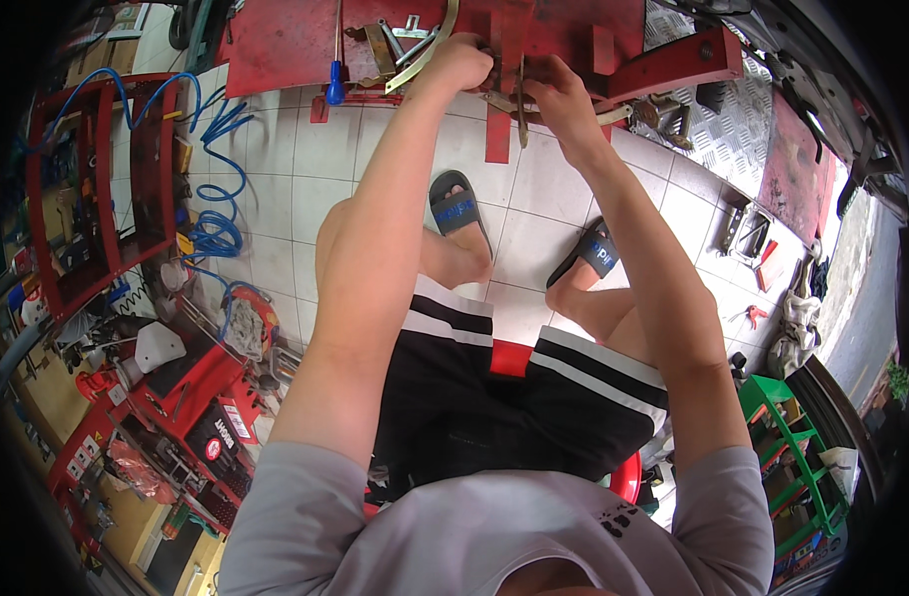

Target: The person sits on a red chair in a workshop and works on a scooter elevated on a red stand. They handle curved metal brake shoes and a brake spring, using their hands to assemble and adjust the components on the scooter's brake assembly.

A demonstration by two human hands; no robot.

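At the red bench (pixel 276 45), my left hand (pixel 459 65) has curled fingers beside a red upright bracket (pixel 497 139); what they hold is hidden. My right hand (pixel 559 94) is closed on a thin upright metal bar (pixel 523 124) at the bracket's right. A curved pale metal strip (pixel 400 79) lies just left of my left hand, near a blue-handled screwdriver (pixel 335 86) and several metal tools (pixel 383 50). A red steel arm (pixel 673 70) extends to the right, with metal clamps (pixel 663 124) below it.
A red rack (pixel 107 219) with coiled blue hose (pixel 216 223) stands left, a red tool cart (pixel 191 397) lower left. Checker plate (pixel 743 129), a metal part on the floor (pixel 743 233) and a green rack (pixel 782 447) are at right. My sandalled feet rest on tiles (pixel 529 199).
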